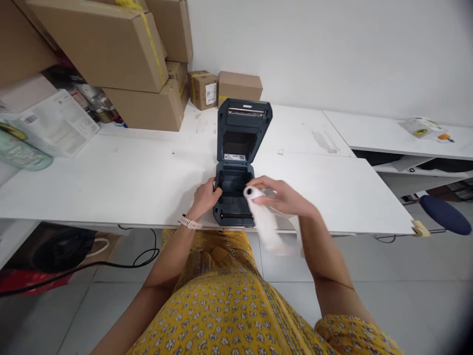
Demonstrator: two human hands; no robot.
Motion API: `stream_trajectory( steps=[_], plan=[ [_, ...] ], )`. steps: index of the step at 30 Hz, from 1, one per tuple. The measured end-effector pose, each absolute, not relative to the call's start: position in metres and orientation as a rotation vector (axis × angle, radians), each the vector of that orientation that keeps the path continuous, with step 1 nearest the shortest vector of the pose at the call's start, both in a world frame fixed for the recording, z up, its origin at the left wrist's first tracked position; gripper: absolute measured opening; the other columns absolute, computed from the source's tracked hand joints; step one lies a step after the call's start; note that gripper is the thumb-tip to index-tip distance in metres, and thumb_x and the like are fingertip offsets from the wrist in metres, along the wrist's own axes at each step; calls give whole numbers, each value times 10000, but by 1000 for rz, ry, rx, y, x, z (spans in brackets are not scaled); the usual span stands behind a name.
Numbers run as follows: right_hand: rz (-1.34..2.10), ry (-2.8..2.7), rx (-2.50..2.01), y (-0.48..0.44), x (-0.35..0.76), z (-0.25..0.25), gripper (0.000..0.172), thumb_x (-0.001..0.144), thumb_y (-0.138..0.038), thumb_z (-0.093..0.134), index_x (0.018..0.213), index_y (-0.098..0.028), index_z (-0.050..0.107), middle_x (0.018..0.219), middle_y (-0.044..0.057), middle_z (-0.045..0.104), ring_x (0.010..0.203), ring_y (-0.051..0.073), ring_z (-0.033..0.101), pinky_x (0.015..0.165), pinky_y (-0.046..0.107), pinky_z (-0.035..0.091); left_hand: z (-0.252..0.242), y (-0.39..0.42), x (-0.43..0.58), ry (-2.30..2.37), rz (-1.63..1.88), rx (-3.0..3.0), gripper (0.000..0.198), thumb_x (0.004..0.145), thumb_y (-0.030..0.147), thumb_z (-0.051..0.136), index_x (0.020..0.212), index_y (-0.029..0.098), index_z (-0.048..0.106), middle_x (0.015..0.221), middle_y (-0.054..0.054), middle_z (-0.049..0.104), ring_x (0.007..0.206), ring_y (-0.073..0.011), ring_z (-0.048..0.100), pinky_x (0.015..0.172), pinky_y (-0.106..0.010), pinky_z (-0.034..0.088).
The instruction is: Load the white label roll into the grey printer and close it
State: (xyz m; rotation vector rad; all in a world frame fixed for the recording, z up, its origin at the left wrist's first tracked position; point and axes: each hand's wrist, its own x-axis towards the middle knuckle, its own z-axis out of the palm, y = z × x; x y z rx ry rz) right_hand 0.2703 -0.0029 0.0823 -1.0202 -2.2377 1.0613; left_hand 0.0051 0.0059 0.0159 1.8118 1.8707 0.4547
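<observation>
A dark label printer (233,201) stands near the front edge of the table with its lid (223,129) raised. My left hand (205,198) grips the printer's left side wall, the thumb over the rim and the fingers mostly hidden outside. In my right hand (284,196) is a small white paper roll (254,195) with a dark core hole, held at the printer's right edge. A blurred strip of its paper hangs over the table's front edge. The printer's bay shows no roll inside.
Cardboard boxes (140,106) are stacked at the back left, with a small box (240,86) behind the printer. A pale green bottle (27,150) lies far left. A black cable (111,265) runs below the table (121,182). A blue round seat (445,214) is at right.
</observation>
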Motion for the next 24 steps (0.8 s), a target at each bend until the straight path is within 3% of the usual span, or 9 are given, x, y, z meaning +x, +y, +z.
stream_trajectory(
  steps=[4,8,16,21,24],
  plan=[
    [744,-2526,-1136,22,212,54,351,957,-407,599,1268,-244,617,1177,78,754,1093,305,690,960,443,497,13,5,3,1858,454,1802,516,897,264,464,1391,153,560,1008,-121,751,963,-307,698,822,-369,498],
    [543,-2642,-1099,38,209,29,317,963,-348,593,1256,-232,627,1202,87,751,1137,312,684,1123,513,386,10,3,3,1867,478,1783,496,920,324,461,1391,201,556,1066,-99,758,1006,-304,702,821,-361,504],
    [483,-2618,-1009,32,208,22,302,986,-301,535,1281,-241,563,1218,74,748,1111,265,706,1176,525,335,10,-1,7,1894,573,1734,443,917,355,511,1335,224,581,1156,-85,745,1091,-290,690,895,-369,514],
    [474,-2566,-987,23,206,22,163,1003,-243,464,1123,-249,574,1020,28,757,980,220,721,1191,515,309,8,-1,7,1871,619,1716,429,912,336,514,1318,222,593,1172,-88,737,1089,-288,689,899,-377,518],
    [485,-2585,-973,15,207,23,173,1026,-261,451,1068,-248,618,1042,31,759,1052,214,709,1214,517,271,5,0,6,1863,636,1715,438,906,323,509,1322,213,589,1158,-93,738,1082,-299,689,891,-392,521]
  ],
)
